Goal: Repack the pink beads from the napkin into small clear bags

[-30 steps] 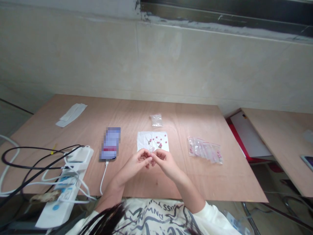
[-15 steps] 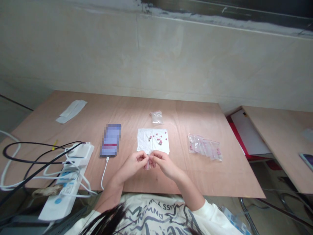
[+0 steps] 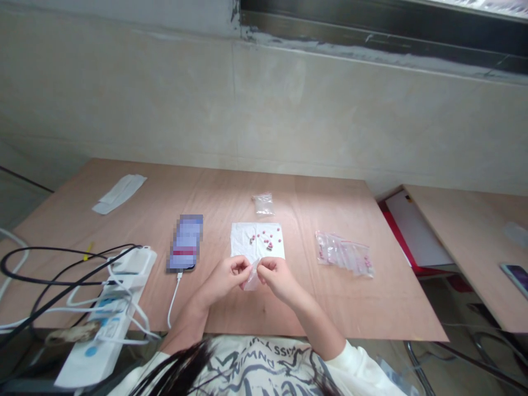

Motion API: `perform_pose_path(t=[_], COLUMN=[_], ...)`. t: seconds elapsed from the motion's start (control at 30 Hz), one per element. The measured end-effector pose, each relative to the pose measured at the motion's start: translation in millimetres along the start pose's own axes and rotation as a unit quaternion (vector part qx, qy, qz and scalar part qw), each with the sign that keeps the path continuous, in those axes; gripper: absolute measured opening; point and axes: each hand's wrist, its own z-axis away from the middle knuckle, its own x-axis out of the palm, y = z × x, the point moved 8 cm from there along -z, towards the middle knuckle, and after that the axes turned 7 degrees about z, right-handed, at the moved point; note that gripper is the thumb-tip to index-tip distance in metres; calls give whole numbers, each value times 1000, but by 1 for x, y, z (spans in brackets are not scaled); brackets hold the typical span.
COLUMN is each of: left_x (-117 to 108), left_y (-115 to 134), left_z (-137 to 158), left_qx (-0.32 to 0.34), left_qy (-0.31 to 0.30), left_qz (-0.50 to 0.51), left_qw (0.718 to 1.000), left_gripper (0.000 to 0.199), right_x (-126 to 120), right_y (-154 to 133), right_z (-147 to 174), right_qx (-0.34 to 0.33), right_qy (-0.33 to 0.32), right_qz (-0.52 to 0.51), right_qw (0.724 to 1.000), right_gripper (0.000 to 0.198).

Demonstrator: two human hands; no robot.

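Between my two hands, near the front of the table, is a small clear plastic zip bag [image 3: 251, 283] with a pinkish tint. My left hand [image 3: 231, 275] pinches its left side with closed fingertips. On the other side, my right hand [image 3: 275, 273] is closed on the bag's right edge. What the bag contains is too small to make out. Just beyond my hands lies a white tissue [image 3: 241, 236], partly covered by my fingers. Several small pink beads [image 3: 270, 241] and a few tiny metallic pieces [image 3: 269, 247] are scattered on it.
Several filled clear bags [image 3: 344, 254] lie overlapping at right. Another clear bag [image 3: 264, 204] is behind the tissue. On the left are a charging phone [image 3: 185, 242], a power strip [image 3: 119, 308] with tangled cables, and a folded white sheet [image 3: 119, 193]. A second table [image 3: 474, 231] stands at right.
My hands have moved slightly apart, and more of the plastic bag shows spread between them. The whole view has shifted a little, so the table sits lower in it.
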Motion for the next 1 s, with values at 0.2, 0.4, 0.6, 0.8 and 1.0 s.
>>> perform_pose_path(t=[0.2,0.4,0.6,0.8,1.0], left_x=[-13,-2,0,5,-28], left_y=[11,28,40,42,12], left_z=[12,18,16,7,3], left_qx=[23,62,79,84,27], left_qy=[92,89,90,51,136], left_qz=[-122,-194,-218,-177,-50], left_qw=[988,975,968,979,989], left_gripper=[18,15,12,17,29], right_x=[-15,4,7,-17,-12], right_y=[-1,-3,1,10,18], right_z=[11,12,0,-22,-25], right_qx=[26,34,13,-16,63], right_qy=[89,-10,16,139,40], right_qz=[119,42,21,44,-218], right_qw=[989,998,1000,989,973], right_gripper=[25,10,8,22,16])
